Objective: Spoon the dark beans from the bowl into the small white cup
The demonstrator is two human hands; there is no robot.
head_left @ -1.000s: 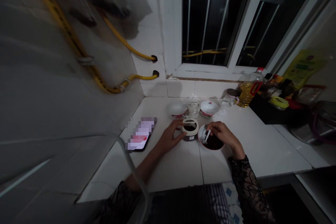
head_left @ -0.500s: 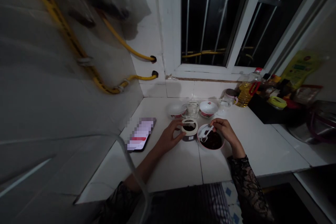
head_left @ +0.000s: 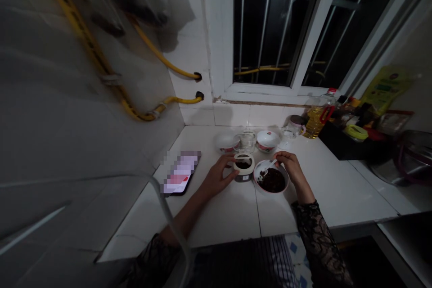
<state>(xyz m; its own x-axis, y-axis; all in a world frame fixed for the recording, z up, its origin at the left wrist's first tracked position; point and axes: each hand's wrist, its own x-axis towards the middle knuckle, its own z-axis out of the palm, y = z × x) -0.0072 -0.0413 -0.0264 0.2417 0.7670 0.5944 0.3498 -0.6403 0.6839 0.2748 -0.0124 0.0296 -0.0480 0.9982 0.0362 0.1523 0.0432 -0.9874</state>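
My left hand (head_left: 221,174) curls its thumb and fingers around a small jar (head_left: 245,176) with a cream rim and dark contents. Right beside the jar stands a white bowl (head_left: 256,172) with a reddish rim, partly filled with dark red-brown bits. Over the bowl's far right rim, my right hand (head_left: 289,166) pinches a small white spoon (head_left: 270,167). The spoon's head dips toward the dark bits at the bowl's left side; whether it carries any is too small to tell.
Behind the jar stand two white bowls (head_left: 268,140) and a glass container (head_left: 248,141). A phone (head_left: 182,173) lies left. Toward the right are a lidded glass jar (head_left: 294,125), an oil bottle (head_left: 315,119), a black condiment box (head_left: 339,139) and a metal pot (head_left: 398,157).
The spoon has shifted slightly right and away from me inside the bowl, along with my right hand. My left hand and the jar stay where they were.
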